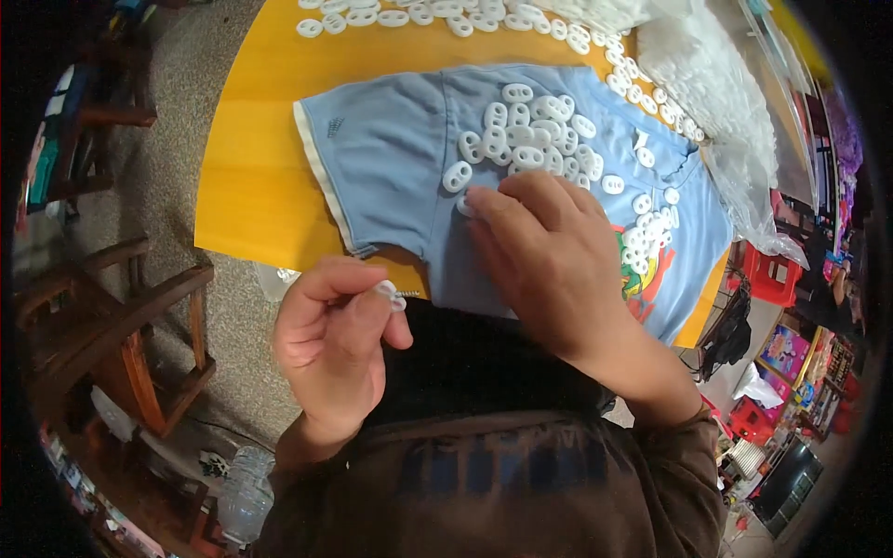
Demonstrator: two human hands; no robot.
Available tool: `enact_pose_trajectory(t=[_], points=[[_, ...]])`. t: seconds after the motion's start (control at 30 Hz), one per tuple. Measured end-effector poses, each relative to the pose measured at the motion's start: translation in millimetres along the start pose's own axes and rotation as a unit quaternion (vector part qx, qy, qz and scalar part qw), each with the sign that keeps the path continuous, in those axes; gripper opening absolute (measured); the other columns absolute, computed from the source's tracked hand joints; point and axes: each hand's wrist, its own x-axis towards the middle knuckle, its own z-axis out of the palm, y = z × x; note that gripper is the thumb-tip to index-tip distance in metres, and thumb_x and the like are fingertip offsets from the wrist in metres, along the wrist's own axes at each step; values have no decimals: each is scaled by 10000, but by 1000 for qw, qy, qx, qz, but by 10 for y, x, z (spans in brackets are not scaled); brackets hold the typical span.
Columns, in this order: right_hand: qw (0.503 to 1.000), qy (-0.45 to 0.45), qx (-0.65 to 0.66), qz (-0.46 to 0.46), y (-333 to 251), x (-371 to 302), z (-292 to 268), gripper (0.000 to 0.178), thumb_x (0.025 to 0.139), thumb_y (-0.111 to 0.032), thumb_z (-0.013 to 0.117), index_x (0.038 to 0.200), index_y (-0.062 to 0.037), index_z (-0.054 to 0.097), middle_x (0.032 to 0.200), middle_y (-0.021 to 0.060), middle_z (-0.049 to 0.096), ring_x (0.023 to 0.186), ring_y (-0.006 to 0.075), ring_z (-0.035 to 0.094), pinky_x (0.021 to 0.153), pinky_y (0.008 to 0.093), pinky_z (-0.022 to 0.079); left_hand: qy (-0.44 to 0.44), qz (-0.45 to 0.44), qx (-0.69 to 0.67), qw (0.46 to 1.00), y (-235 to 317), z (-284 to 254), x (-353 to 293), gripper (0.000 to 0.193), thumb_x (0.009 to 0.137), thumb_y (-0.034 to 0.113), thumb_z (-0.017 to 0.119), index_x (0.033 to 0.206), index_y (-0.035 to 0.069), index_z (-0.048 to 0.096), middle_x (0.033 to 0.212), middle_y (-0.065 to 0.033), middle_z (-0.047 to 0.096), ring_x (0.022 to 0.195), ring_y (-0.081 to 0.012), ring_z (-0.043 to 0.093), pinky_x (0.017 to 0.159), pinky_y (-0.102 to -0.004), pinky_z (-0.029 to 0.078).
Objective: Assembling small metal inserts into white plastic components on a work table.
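My left hand (pixel 335 339) is raised near the table's front edge, its thumb and fingers pinched on a small white plastic piece (pixel 388 290). Over the light blue T-shirt (pixel 381 149), my right hand (pixel 549 256) reaches down with bent fingers. Its fingertips are at a white oval piece with two holes (pixel 464 206), partly hidden by the fingers. Just beyond lies a heap of similar white oval pieces (pixel 528 135). A smaller pile of white pieces (pixel 646 237) sits to the right, on the shirt's coloured print.
The shirt lies on a yellow table (pixel 251 177). More white pieces (pixel 393 18) line the far side, beside a clear plastic bag (pixel 712 84). A wooden chair (pixel 139 344) stands at the left, and a red plastic crate (pixel 767 274) at the right.
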Motion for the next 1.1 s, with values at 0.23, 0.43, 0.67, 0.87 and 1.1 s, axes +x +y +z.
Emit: enact_pose_trajectory(t=[0.23, 0.43, 0.67, 0.87, 1.1], points=[[993, 44, 108, -3, -5, -77, 5, 163, 715, -11, 643, 864, -48, 589, 825, 88, 588, 691, 224, 578, 614, 291, 463, -30, -6, -15, 999, -2, 66, -49, 113, 797, -43, 546, 910, -41, 543, 779, -88, 543, 539, -113, 509, 493, -202, 421], [790, -71, 554, 252, -171, -347, -326, 166, 807, 1, 581, 972, 11, 567, 839, 73, 606, 692, 104, 563, 602, 223, 463, -82, -1, -32, 996, -17, 215, -136, 121, 806, -19, 542, 926, -37, 539, 781, -86, 541, 540, -107, 507, 494, -198, 418], [599, -34, 734, 319, -151, -723, -442, 225, 866, -70, 532, 1083, -15, 552, 815, 20, 598, 659, 54, 543, 600, 177, 449, -93, -53, -19, 994, -78, 420, -366, 137, 817, -6, 534, 952, -34, 534, 763, -72, 552, 544, -101, 509, 500, -197, 418], [563, -13, 765, 312, -138, -954, -459, 237, 858, -52, 537, 1091, -9, 544, 852, 36, 597, 739, 71, 562, 673, 192, 468, -100, -76, -1, 992, -155, 557, -548, 135, 837, 6, 512, 968, -23, 530, 754, -67, 555, 572, -103, 520, 532, -205, 430], [590, -1, 773, 232, -86, -1166, -429, 217, 856, -30, 531, 1069, -2, 562, 962, 28, 554, 826, 85, 538, 726, 206, 449, -124, -47, -3, 991, -227, 598, -687, 132, 844, 25, 514, 968, -19, 531, 773, -71, 557, 592, -107, 526, 548, -213, 441]])
